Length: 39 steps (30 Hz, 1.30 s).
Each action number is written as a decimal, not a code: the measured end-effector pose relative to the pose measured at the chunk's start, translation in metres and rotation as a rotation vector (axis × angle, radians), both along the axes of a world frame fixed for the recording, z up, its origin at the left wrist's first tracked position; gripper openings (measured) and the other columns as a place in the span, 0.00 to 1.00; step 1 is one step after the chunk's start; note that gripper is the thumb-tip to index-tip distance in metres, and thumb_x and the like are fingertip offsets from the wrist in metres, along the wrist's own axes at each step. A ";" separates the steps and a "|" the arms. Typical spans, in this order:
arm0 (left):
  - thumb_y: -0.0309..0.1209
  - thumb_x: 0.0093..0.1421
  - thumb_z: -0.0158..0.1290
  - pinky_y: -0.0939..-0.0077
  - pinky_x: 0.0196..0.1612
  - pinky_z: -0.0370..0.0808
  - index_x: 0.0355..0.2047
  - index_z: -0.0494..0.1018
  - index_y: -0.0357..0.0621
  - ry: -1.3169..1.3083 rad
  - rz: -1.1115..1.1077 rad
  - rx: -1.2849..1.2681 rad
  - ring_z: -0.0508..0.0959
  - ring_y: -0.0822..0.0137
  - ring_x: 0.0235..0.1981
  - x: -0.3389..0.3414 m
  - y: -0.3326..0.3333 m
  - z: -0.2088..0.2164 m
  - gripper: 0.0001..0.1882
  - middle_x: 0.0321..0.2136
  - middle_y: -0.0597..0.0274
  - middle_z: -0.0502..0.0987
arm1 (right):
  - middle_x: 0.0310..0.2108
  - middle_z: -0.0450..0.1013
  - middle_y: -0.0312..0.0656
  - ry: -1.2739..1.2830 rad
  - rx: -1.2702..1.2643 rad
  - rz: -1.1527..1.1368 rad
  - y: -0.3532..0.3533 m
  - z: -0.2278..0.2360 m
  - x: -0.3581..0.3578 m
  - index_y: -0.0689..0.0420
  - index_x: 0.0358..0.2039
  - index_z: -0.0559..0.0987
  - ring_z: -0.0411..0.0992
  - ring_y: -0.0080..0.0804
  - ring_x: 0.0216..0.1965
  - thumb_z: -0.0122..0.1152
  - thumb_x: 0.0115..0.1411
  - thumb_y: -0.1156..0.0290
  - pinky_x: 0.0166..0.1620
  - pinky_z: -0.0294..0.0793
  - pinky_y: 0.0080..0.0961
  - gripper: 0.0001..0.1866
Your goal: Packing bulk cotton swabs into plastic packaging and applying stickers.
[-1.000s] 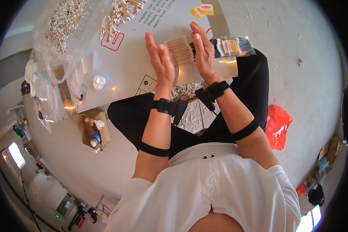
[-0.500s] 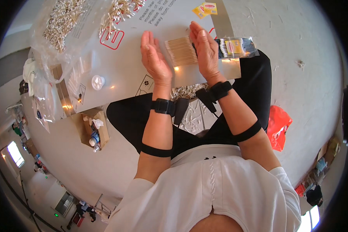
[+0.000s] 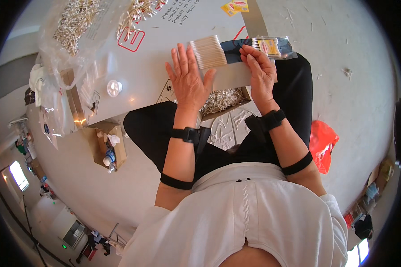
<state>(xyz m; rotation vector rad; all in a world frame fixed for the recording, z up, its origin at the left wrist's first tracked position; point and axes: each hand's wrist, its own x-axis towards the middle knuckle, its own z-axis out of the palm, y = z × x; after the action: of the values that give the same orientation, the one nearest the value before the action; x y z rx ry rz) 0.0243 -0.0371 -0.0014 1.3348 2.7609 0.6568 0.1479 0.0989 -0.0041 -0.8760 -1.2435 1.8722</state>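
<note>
Just beside left hand (image 3: pixel 189 85), cotton swabs (image 3: pixel 208 52)

the lower-left window (image 3: pixel 18 175) glares white while edges bow into black.

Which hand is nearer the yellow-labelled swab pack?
Right: the right hand is at the pack's lower left; the left hand is farther left, by the swab row.

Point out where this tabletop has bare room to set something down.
Bare tabletop lies between the small round container and left hand. Crowded: upper left, with bagged swabs and a loose swab pile; also near the right hand, with aligned swabs, dark strip and packet.
</note>
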 end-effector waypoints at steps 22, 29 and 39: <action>0.52 0.70 0.38 0.60 0.70 0.46 0.68 0.45 0.33 -0.866 0.073 1.043 0.49 0.55 0.70 -0.031 0.046 -0.018 0.39 0.69 0.48 0.48 | 0.59 0.67 0.44 0.074 0.246 0.028 0.005 -0.020 -0.069 0.65 0.61 0.67 0.65 0.30 0.60 0.45 0.72 0.59 0.64 0.61 0.25 0.25; 0.51 0.70 0.40 0.60 0.69 0.48 0.68 0.48 0.32 -0.905 0.031 1.056 0.52 0.54 0.69 -0.025 0.060 -0.017 0.38 0.68 0.47 0.51 | 0.55 0.71 0.48 0.054 0.318 -0.045 -0.002 -0.023 -0.082 0.68 0.55 0.71 0.68 0.35 0.57 0.48 0.70 0.59 0.60 0.63 0.26 0.24; 0.38 0.69 0.47 0.58 0.64 0.61 0.59 0.62 0.31 -0.843 0.206 1.096 0.66 0.54 0.61 -0.028 -0.010 -0.014 0.25 0.59 0.46 0.65 | 0.41 0.76 0.41 0.041 -0.076 -0.135 0.005 0.002 0.002 0.68 0.43 0.78 0.75 0.25 0.43 0.53 0.67 0.72 0.49 0.74 0.21 0.12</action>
<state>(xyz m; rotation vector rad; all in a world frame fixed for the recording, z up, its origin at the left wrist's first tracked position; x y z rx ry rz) -0.0037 -0.0468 -0.0158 0.4776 1.7859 2.2639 0.1500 0.1037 -0.0020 -0.9333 -1.0675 1.8308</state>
